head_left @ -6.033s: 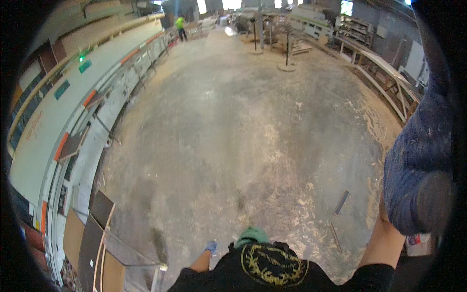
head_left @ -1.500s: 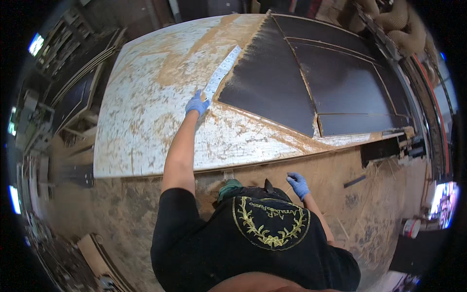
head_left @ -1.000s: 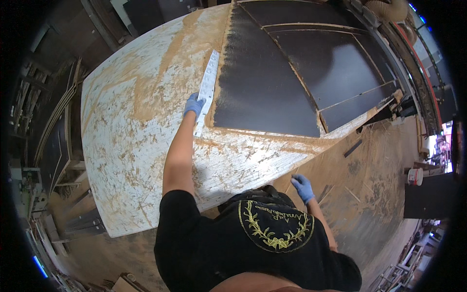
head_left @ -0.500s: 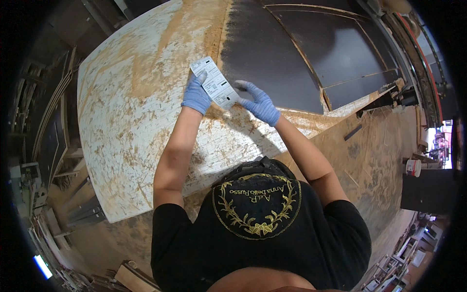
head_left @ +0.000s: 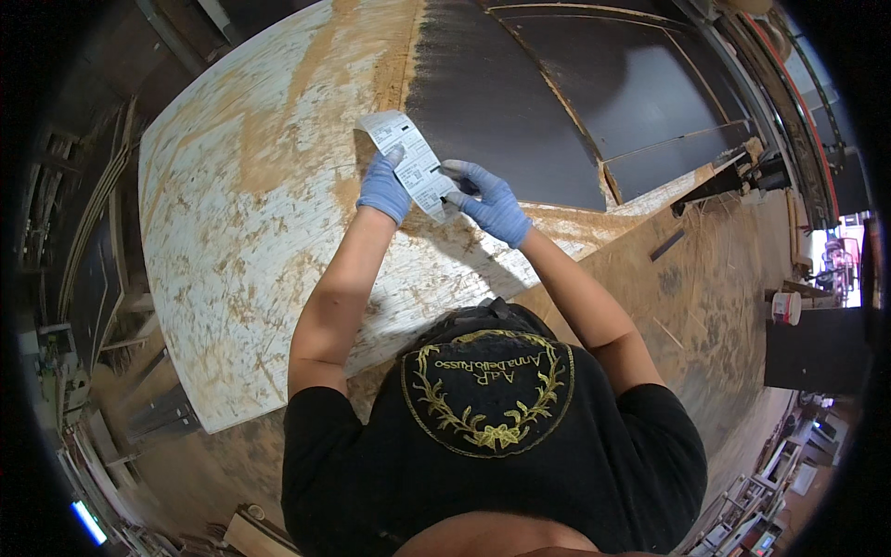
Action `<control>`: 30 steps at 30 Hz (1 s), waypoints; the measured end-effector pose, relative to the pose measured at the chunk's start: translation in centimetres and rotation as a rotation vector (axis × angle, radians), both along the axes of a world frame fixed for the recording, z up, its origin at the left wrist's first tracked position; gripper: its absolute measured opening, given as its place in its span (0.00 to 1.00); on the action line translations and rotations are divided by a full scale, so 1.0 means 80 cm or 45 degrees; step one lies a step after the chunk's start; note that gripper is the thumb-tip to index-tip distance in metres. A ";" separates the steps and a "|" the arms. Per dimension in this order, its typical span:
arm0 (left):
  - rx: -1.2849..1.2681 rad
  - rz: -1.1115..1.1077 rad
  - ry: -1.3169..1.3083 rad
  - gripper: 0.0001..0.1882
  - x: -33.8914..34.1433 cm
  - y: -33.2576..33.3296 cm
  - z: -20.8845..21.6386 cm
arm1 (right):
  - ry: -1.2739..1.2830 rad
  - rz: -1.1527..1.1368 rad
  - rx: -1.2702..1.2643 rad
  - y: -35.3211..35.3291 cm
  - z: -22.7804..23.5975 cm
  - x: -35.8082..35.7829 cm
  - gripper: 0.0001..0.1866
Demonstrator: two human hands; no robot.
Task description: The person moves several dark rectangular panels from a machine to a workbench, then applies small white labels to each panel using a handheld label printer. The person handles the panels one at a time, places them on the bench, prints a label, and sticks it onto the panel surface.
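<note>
Lying between: printed strip (head_left: pixel 418 165) | left hand (head_left: pixel 384 187) clamping it | right hand (head_left: pixel 496 206) touching (grip unclear)

Dark strip (head_left: pixel 666 244) on dusty brown floor (head_left: pixel 715 295)

I see dark flat boards (head_left: pixel 501 111) on the worn white tabletop (head_left: pixel 223 278), right of the long white paper strip (head_left: pixel 423 171).

Pale glare lies on the smooth dark flat panel (head_left: pixel 640 88); shadow crosses the sawdust-streaked white tabletop (head_left: pixel 251 278), whose edges bow toward the dim, black-vignetted rim.
</note>
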State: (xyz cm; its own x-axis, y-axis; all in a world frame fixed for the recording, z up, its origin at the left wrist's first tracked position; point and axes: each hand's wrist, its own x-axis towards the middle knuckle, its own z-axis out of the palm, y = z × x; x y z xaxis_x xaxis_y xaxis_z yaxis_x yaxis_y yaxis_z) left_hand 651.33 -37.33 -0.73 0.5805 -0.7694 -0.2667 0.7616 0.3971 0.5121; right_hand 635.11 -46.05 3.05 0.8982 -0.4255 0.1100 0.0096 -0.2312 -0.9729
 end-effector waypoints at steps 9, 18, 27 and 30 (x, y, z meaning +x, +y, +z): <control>0.299 -0.119 0.188 0.20 -0.058 -0.015 -0.059 | 0.077 0.043 -0.962 -0.026 -0.046 -0.025 0.10; 0.383 0.057 0.504 0.23 -0.079 -0.017 -0.102 | -0.070 -0.178 -0.078 -0.065 -0.111 -0.079 0.11; 0.415 0.204 0.314 0.18 -0.068 0.000 -0.111 | 0.989 -0.757 -0.513 -0.231 -0.140 -0.131 0.15; 0.462 0.277 0.378 0.18 -0.079 0.000 -0.106 | 0.980 -0.818 -0.902 -0.232 -0.137 -0.137 0.19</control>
